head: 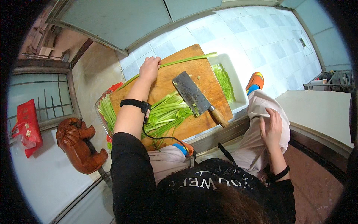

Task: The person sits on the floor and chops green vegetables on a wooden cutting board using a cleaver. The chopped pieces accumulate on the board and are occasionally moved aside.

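Observation:
Under my left hand (149, 68) a single long celery stalk (184, 59) runs along the far side of the wooden cutting board (165, 81). The fingers close on it, and its pale end juts past the board's edge. A cleaver (193, 92) with a dark blade lies flat mid-board, its wooden handle (218, 116) reaching over the near edge. Beside the blade rests a heap of celery stalks (165, 112), partly hidden by my left forearm. My right hand (271, 126) is over my right knee, empty, its fingers apart.
Under the board's right end sits a white basin (240, 95) with chopped greens (223, 81). Past the left end, a clear container (97, 107) holds more stalks (107, 109). A carved wooden elephant stool (78, 145) and a red package (26, 126) lie farther left. A cable (165, 137) trails from my left wrist.

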The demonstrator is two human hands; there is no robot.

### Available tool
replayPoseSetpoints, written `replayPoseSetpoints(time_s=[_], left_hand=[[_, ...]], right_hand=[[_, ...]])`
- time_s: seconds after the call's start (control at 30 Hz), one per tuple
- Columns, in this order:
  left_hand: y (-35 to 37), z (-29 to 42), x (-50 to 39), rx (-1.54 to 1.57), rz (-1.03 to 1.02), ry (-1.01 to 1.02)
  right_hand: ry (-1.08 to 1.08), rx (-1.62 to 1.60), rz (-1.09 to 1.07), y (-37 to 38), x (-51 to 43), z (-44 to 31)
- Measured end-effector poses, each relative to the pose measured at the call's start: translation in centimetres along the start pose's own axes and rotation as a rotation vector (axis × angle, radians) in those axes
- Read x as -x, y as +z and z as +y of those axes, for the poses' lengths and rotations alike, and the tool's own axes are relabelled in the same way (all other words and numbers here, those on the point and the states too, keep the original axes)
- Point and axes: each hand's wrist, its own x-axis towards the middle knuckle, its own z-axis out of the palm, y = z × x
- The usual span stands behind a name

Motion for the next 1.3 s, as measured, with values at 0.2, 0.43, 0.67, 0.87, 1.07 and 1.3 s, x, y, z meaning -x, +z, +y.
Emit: replayPoseSetpoints(time_s=[0.2, 0.43, 0.67, 0.87, 1.07, 1.3], left_hand=[[0.4, 1.1, 0.2, 0.09, -0.037, 0.048], [-0.1, 1.5, 0.7, 0.082, -0.098, 0.066], [-0.1, 2.2, 1.3, -0.023, -0.064, 0.06], [-6.9, 2.6, 3.6, 0.264, 0.187, -0.203], [-15.1, 6.3, 13.9, 1.141, 0.598, -0.274], [-5.6, 14.0, 21.1, 0.453, 0.407, -0.233]], right_hand=[[0.01, -0.002, -0.006, -0.2, -0.1, -0.2], [0.006, -0.004, 0.004, -0.1, -0.1, -0.1], [-0.008, -0.021, 0.031, 0.1, 0.2, 0.1], [-0.008, -0.173, 0.006, -0.3, -0.2, -1.2], [-0.146, -0.372, -0.226, 2.1, -0.8, -6.3], [-0.158, -0.094, -0.389, 9.4, -2.5, -10.8]])
